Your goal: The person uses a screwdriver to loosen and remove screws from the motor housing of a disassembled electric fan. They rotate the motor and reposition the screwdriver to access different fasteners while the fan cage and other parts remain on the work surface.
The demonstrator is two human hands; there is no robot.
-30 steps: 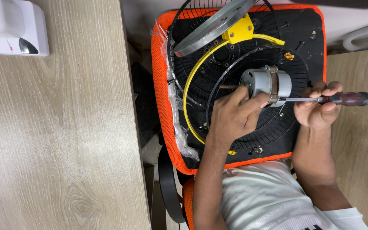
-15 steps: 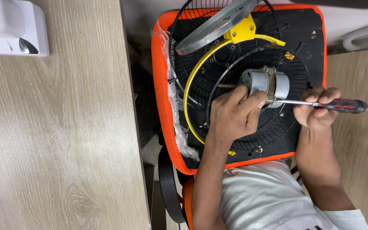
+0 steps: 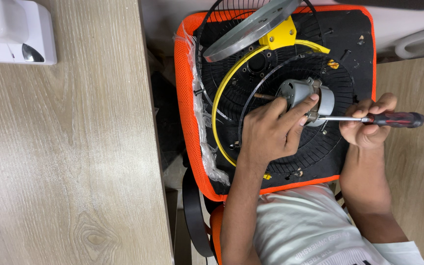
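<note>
A grey fan motor (image 3: 304,93) sits at the centre of a black wire fan guard (image 3: 315,147) with a yellow ring (image 3: 218,114). My left hand (image 3: 270,130) grips the motor's near side and steadies it. A screwdriver (image 3: 384,119) with a black and red handle is held in my right hand (image 3: 366,126); its shaft runs left and the tip touches the motor's right side. The guard lies on an orange chair seat (image 3: 185,103) with a black pad.
A grey disc (image 3: 251,30) on a yellow bracket (image 3: 281,34) leans at the seat's far side. A light wooden table (image 3: 65,157) fills the left, with a white device (image 3: 13,32) at its far corner. Small screws (image 3: 333,64) lie on the pad.
My right hand and the screwdriver have shifted slightly left toward the motor and the handle has turned. My left hand stays on the motor.
</note>
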